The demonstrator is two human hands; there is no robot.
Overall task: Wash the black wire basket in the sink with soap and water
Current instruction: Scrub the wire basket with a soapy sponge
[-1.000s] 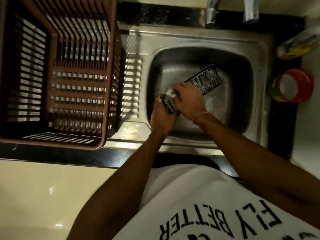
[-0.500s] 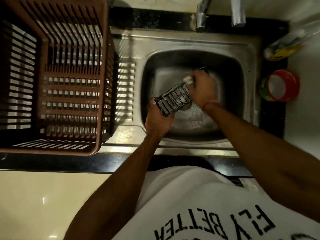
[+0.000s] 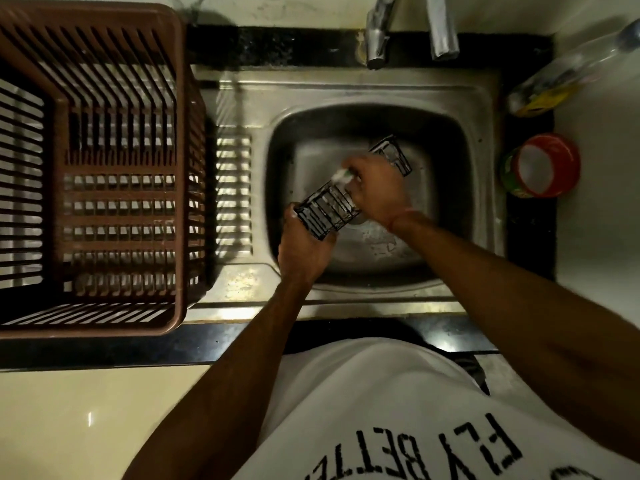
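**Wire basket held over the sink bowl**

The black wire basket (image 3: 332, 206) lies tilted above the steel sink (image 3: 346, 95), its near end gripped from below by the left hand (image 3: 303, 249), fingers curled round the wires. The right hand (image 3: 375, 190) covers the basket's middle, its fingers pinching a small white-and-green scrubber (image 3: 341, 175) against it. A brown plastic crate (image 3: 93, 174) stands on the drainboard to the left. On the dark worktop (image 3: 277, 46) at right sit a red-rimmed tub (image 3: 543, 166) and a bottle (image 3: 561, 84).

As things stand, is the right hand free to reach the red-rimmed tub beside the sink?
Probably not yet: the right hand grips a scrubber against the black wire basket. The path to the red-rimmed tub looks unobstructed.
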